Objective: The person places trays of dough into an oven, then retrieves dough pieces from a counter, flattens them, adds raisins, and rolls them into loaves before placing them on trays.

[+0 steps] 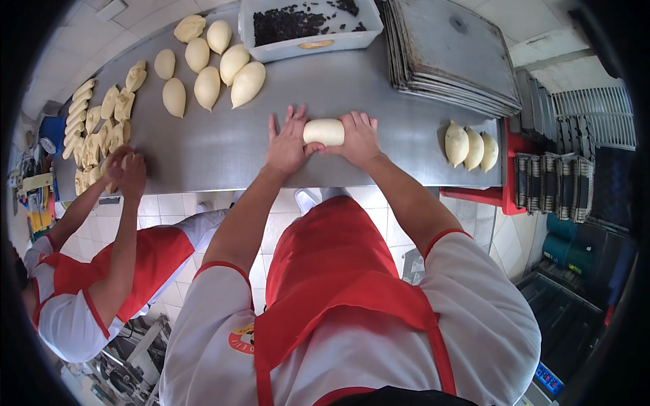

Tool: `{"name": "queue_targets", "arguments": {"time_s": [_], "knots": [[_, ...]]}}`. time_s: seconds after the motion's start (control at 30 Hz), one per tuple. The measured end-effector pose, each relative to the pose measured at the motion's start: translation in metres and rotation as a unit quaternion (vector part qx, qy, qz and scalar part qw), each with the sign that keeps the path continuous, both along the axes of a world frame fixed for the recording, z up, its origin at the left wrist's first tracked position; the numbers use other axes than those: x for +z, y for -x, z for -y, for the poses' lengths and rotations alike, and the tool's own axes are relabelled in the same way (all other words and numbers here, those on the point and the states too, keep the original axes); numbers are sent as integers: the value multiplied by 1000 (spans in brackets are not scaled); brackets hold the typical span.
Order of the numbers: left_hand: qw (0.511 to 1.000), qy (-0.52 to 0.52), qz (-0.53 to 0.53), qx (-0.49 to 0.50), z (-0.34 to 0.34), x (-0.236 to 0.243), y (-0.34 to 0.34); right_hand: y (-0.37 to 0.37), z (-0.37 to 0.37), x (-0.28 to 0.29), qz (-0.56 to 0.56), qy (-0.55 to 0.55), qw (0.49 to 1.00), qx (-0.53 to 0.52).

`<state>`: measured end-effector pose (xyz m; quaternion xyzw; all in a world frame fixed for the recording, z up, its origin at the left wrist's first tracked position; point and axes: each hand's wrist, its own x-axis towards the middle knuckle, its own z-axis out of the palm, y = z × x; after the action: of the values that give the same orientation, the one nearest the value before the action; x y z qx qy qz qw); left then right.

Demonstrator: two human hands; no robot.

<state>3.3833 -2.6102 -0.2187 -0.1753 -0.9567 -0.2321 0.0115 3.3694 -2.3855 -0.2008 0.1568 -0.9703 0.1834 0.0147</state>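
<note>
A short, pale roll of dough (pixel 324 132) lies crosswise on the metal table between my hands. My left hand (pixel 289 141) is at its left end, fingers stretched forward and apart, thumb touching the dough's near side. At the other end my right hand (pixel 359 137) curves round the dough, its fingers bent and its thumb along the near edge. Three pointed dough pieces (pixel 472 147) rest at the table's right end. Several teardrop-shaped dough pieces (pixel 206 88) sit beyond my left hand.
A white tub (pixel 316 46) of dark bits stands at the far edge, beside stacked metal trays (pixel 460 40). On the left, a co-worker's hands (pixel 127 170) are at smaller dough pieces (pixel 101 139). Baking tins (pixel 554 183) stand right of the metal table (pixel 223 152).
</note>
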Motion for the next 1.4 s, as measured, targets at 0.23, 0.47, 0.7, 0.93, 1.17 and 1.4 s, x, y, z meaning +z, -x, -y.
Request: {"name": "queue_targets", "arguments": {"time_s": [0.23, 0.47, 0.7, 0.93, 1.17, 1.4], "knots": [[993, -41, 90, -63, 12, 11, -10, -12, -1, 10, -2, -16, 1000, -1], [977, -174, 102, 75, -11, 22, -47, -53, 2, 2, -23, 123, 991, -50], [646, -701, 260, 156, -79, 43, -88, -84, 10, 13, 320, 786, 496, -186], [991, 9, 42, 127, -70, 34, -66, -65, -56, -5, -109, 15, 994, -26], [801, -578, -32, 153, -129, 7, -58, -59, -12, -15, -6, 456, 888, -67], [805, -562, -58, 180, -128, -11, -7, -17, 5, -33, -75, 431, 892, -113]]}}
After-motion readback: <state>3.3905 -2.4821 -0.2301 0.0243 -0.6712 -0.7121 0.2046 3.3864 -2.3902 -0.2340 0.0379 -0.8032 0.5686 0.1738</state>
